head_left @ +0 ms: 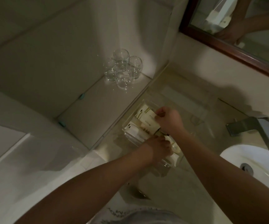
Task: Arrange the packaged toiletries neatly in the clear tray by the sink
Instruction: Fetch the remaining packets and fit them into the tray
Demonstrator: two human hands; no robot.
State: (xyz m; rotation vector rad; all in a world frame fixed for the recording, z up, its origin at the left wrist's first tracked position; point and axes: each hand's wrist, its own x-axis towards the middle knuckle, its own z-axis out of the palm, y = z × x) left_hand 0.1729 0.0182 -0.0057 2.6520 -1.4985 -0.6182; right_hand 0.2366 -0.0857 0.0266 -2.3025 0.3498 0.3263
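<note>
Dim bathroom, pale counter (167, 188) beside a white basin (260, 157).

Nearest, the left hand (159, 147) reaches into the near end of the clear tray (193, 102). Its fingers are curled down over a white packet (173, 157); whether they actually grip it cannot be told.

Just beyond, the right hand (169, 120) pinches the edge of the cream packets (146, 120). These lie side by side, flat, immediately left of that grip and inside the tray.

Beyond the right hand, the tray's far portion shows no packets that can be made out.

Assessment: all visible toiletries are already in the tray, and no loose packets are seen on the counter. Final squaring and alignment appear outstanding.

Further off stand the tap (263, 131), a cluster of glasses (122, 68) and a framed mirror (243, 34).
</note>
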